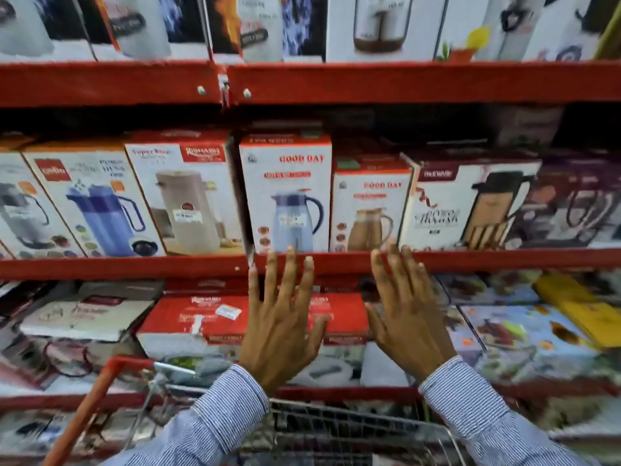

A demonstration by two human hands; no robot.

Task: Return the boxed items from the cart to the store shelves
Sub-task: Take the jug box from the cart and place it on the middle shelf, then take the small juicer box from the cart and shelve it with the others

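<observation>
My left hand [282,317] and my right hand [403,314] are both raised with fingers spread, palms toward the shelves, holding nothing. Their fingertips reach the red edge of the middle shelf [134,265]. Just above the left fingertips stands a white and red box with a blue jug picture [285,193]. Beside it, above the right hand, stands a shorter box with a brown jug picture [369,203]. The wire cart [336,428] with an orange handle [87,408] is below my forearms; what it holds is hidden.
Boxed flasks and jugs fill the middle shelf left and right of the two boxes. Red flat boxes [198,317] lie on the lower shelf behind my hands. The upper red shelf [403,80] carries more tall boxes.
</observation>
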